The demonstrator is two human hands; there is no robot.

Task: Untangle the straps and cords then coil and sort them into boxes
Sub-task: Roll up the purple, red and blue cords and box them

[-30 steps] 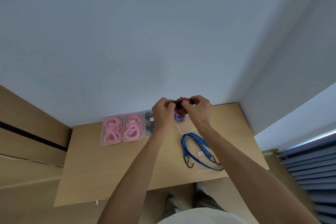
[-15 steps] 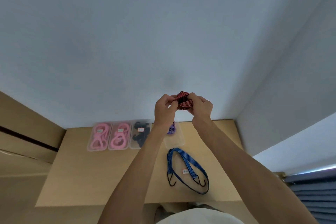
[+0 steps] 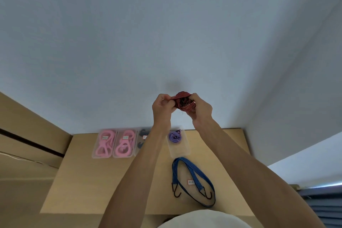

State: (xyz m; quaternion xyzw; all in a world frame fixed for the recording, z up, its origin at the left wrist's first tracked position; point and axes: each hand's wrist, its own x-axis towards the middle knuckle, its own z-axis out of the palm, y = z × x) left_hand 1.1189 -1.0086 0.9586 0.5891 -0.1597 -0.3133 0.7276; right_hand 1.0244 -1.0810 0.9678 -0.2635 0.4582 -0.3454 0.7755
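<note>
both arms extended forward and raised, forearms bare, converging toward the middle of the view. left hand [image 3: 162, 106] held up with fingers curled, thumb and fingertips pinching one edge of the red striped cord coil [image 3: 185, 102]. right hand [image 3: 200, 110] just beside it, fingers curled round the coil's other side, thumb on top. hands nearly touching, wrists bent slightly inward.

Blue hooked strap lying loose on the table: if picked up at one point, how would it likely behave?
The blue hooked strap probably droops: it lies in slack curving loops. Its dark end hooks would likely dangle, perhaps snagging. It looks thin, so probably light.
</note>
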